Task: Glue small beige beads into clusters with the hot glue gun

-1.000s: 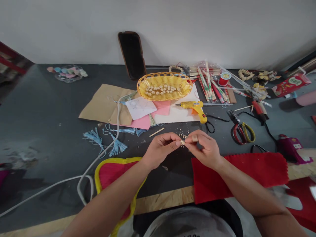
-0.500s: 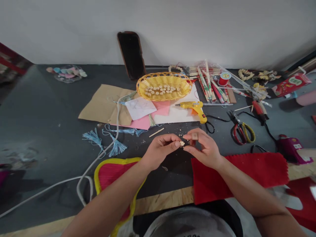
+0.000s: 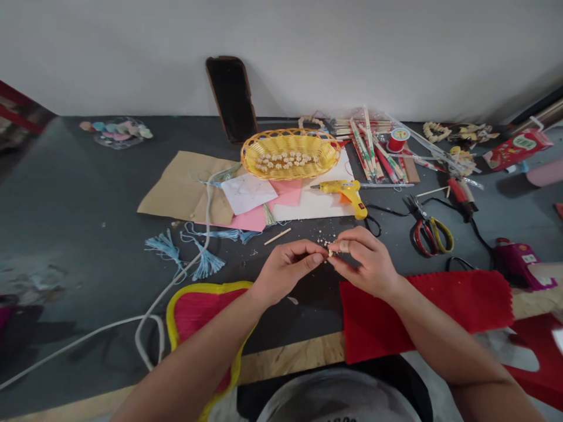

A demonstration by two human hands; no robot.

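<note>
A pale cream bead-like piece (image 3: 330, 252), too small in this view to show its shape or long axis, is held just below the centre of the frame, between the two hands and above the dark tabletop (image 3: 65, 205). The left hand (image 3: 288, 266) lies to its left, with the thumb and forefinger closed toward it and the forefinger tip touching it. The right hand (image 3: 363, 261) lies to its right, with its curled fingers and thumb pressed together in a pinch around the piece. The piece appears to sit slightly closer to the right hand's grip, though the fingertips partly hide it. A tan wrap (image 3: 343, 247) covers one right-hand finger. Pale crumbs (image 3: 323, 241) lie just up and left of the piece. Farther up the frame, a woven yellow basket (image 3: 288, 131) holds similar cream pieces (image 3: 285, 161), with a yellow glue gun (image 3: 338, 190) below and right of it. Blue tassels (image 3: 204, 265) lie left of the hands, red-and-yellow-handled scissors (image 3: 433, 237) lie to the right, and red felt (image 3: 422, 316) lies below the right hand.
</note>
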